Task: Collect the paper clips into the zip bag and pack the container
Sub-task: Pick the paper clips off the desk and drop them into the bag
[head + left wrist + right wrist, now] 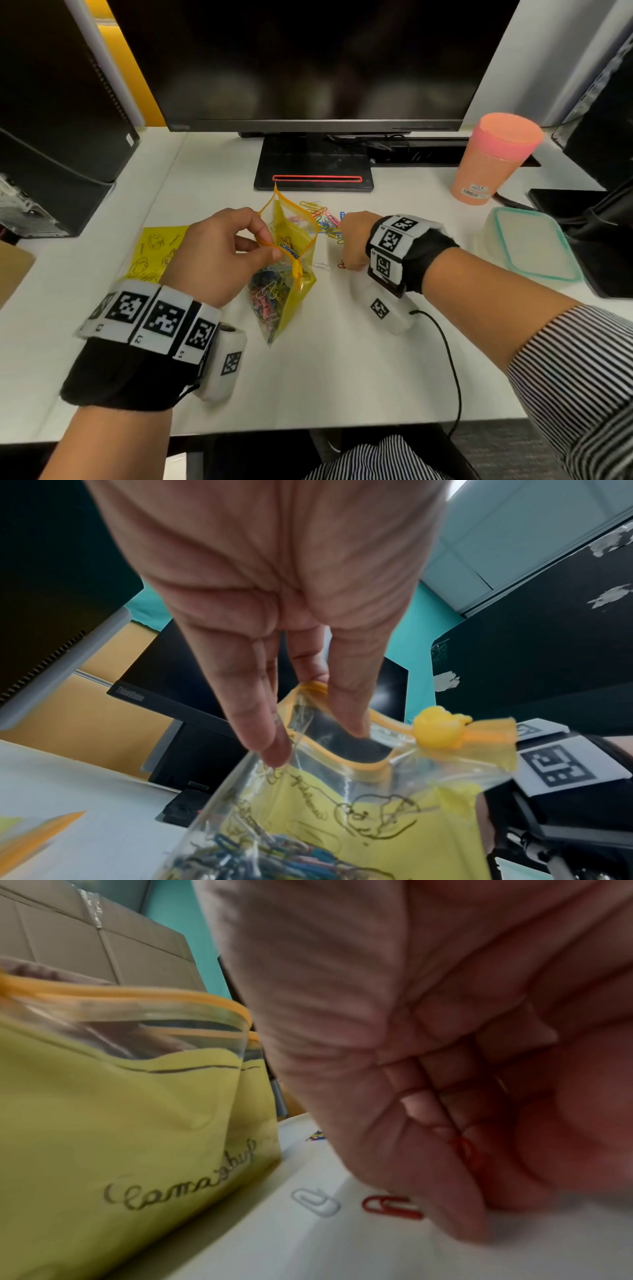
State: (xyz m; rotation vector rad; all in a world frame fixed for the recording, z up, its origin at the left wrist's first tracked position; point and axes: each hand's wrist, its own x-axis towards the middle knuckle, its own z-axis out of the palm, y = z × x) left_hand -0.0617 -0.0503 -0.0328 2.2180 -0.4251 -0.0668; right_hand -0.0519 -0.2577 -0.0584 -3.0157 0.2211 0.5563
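Note:
A yellow zip bag [284,274] stands open on the white desk with many coloured paper clips inside. My left hand [270,246] pinches its orange rim and holds the mouth open; in the left wrist view the fingers [260,723] grip the rim beside the yellow slider [440,730]. My right hand [352,240] is curled into a fist just right of the bag [120,1123], low over the desk, with a red clip [466,1150] showing inside the curled fingers. A loose pile of clips [327,219] lies behind that hand. A white clip [316,1202] and a red clip [390,1206] lie below it.
A clear container with a teal-rimmed lid [534,243] sits at the right. A pink lidded cup [493,157] stands behind it. The monitor stand [313,168] is just beyond the bag. A flat yellow printed bag [154,250] lies at the left. A black cable [452,370] trails from my right wrist.

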